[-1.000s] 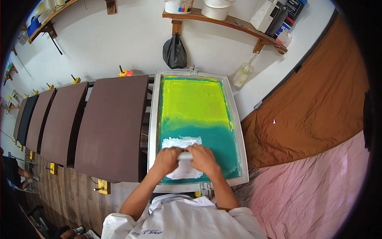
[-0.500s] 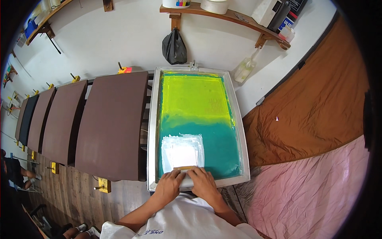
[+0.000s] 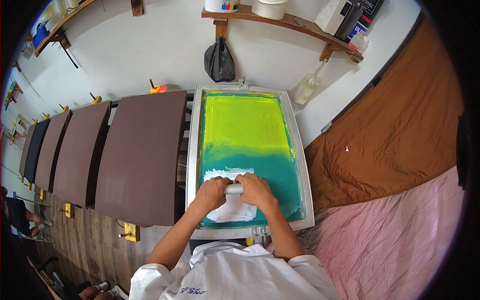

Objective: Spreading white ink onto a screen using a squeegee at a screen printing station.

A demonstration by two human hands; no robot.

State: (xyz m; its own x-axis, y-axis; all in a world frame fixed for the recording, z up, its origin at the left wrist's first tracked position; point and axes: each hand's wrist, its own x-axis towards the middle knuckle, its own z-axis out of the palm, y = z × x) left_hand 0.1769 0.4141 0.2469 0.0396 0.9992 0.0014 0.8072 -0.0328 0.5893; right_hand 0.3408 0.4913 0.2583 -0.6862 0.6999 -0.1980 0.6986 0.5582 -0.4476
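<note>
Both my hands grip a squeegee (image 3: 233, 189) with a pale grey handle, held crosswise over a printing screen. My left hand (image 3: 214, 192) is wrapped round its left end, and my right hand (image 3: 253, 189) round its right end. The blade is hidden below the handle and fingers. Under and in front of the squeegee lies a patch of white ink (image 3: 234, 211) on the lower left of the mesh. The screen's grey metal frame (image 3: 305, 175) surrounds green mesh, stained yellow-green over its far half. Clamps hold the frame at its far and near edges.
A row of brown-covered printing boards (image 3: 142, 155) stretches away to the left. A black bag (image 3: 219, 61) hangs below a wooden shelf (image 3: 295, 25) holding tubs and containers. Brown cloth (image 3: 395, 135) and pink cloth (image 3: 395, 235) lie to the right. Another person's legs (image 3: 37, 220) show at far left.
My hands and the squeegee have moved away from me, from the screen's near edge to the far part of the white ink. The near clamp has come into view.
</note>
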